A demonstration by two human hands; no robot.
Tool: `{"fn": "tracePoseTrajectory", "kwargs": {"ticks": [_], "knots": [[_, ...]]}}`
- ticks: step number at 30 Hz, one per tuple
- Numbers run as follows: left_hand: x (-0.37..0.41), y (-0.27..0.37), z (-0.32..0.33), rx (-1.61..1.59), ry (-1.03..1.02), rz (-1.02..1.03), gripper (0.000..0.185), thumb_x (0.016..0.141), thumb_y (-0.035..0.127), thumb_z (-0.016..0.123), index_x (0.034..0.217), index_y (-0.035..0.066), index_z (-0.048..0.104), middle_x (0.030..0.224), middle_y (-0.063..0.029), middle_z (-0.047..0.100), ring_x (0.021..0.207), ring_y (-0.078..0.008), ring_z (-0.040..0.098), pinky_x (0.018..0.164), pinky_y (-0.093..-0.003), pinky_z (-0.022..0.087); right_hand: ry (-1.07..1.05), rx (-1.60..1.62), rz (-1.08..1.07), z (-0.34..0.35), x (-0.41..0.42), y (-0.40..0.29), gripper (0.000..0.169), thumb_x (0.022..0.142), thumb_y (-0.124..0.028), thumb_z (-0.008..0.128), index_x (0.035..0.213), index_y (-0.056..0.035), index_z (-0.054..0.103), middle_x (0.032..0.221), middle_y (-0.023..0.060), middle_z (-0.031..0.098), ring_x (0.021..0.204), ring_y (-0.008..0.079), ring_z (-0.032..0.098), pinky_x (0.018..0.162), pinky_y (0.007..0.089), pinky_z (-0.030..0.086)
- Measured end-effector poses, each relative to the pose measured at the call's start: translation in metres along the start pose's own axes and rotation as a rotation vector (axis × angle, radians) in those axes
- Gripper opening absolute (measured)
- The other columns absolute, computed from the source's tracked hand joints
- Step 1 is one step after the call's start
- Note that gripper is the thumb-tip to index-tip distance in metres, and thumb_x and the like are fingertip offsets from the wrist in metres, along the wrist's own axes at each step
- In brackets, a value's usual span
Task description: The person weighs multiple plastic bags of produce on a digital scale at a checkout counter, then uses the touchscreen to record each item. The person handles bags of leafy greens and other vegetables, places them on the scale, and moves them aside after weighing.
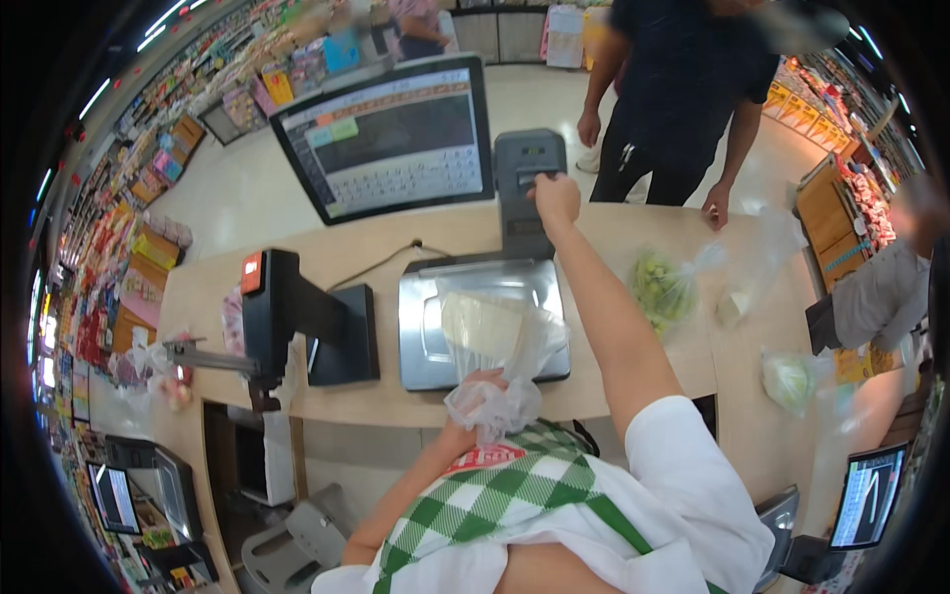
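My left hand (pixel 475 397) grips the gathered neck of a clear plastic bag (pixel 545 338). Inside the bag is a pale, flat block of food (pixel 482 323), lying over the steel weighing plate (pixel 423 349) of a counter scale. My right arm reaches across the counter, and my right hand (pixel 557 200) is at the slot on the front of the scale's grey label printer column (pixel 527 237). Its fingers are bent against the slot; whether they pinch a label is hidden. Left of the column stands a touchscreen monitor (pixel 393 141), lit.
A black stand device (pixel 271 319) with a metal arm stands on the wooden counter (pixel 460 408) at left. Bagged green vegetables (pixel 660 289), a small bagged pale item (pixel 731 306) and a bagged cabbage-like vegetable (pixel 787 382) lie at right. Across the counter stands a person (pixel 683 96).
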State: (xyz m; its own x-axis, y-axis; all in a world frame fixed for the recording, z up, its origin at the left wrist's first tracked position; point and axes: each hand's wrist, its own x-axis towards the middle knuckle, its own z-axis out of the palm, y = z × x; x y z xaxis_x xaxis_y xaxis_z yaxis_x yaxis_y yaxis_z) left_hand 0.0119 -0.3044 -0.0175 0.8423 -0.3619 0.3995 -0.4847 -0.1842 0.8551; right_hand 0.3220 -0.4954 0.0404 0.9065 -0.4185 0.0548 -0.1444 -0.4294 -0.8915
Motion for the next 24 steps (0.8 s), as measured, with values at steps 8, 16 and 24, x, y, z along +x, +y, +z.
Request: {"fn": "tracePoseTrajectory", "kwargs": {"ticks": [8, 16, 24], "knots": [[-0.01, -0.003, -0.023, 0.078, -0.002, -0.007, 0.035, 0.069, 0.013, 0.07, 0.102, 0.009, 0.059, 0.108, -0.008, 0.058, 0.113, -0.0275, 0.05, 0.1, -0.0439, 0.034, -0.96, -0.56, -0.478, 0.023, -0.143, 0.045, 0.044, 0.067, -0.04, 0.075, 0.089, -0.004, 0.063, 0.105, 0.0134, 0.057, 0.109, 0.03, 0.046, 0.089, 0.0382, 0.04], [-0.009, -0.008, -0.045, -0.287, 0.228, -0.49, 0.034, 0.074, 0.017, 0.066, 0.105, 0.008, 0.058, 0.105, -0.011, 0.057, 0.099, -0.0274, 0.054, 0.095, -0.0429, 0.039, -1.211, -0.088, -0.61, 0.017, -0.144, 0.03, 0.103, 0.059, -0.036, 0.082, 0.139, -0.0044, 0.025, 0.139, 0.0189, 0.032, 0.132, 0.03, 0.027, 0.108, 0.0353, 0.025], [-0.016, 0.001, -0.133, 0.322, 0.45, -0.173, 0.031, 0.072, 0.013, 0.065, 0.102, 0.009, 0.06, 0.101, -0.0118, 0.059, 0.098, -0.0319, 0.053, 0.089, -0.046, 0.04, -1.445, 0.084, -0.577, 0.07, -0.264, -0.043, 0.045, 0.07, -0.019, 0.071, 0.112, -0.0077, 0.058, 0.117, 0.0118, 0.056, 0.114, 0.0295, 0.048, 0.102, 0.0407, 0.031]]}}
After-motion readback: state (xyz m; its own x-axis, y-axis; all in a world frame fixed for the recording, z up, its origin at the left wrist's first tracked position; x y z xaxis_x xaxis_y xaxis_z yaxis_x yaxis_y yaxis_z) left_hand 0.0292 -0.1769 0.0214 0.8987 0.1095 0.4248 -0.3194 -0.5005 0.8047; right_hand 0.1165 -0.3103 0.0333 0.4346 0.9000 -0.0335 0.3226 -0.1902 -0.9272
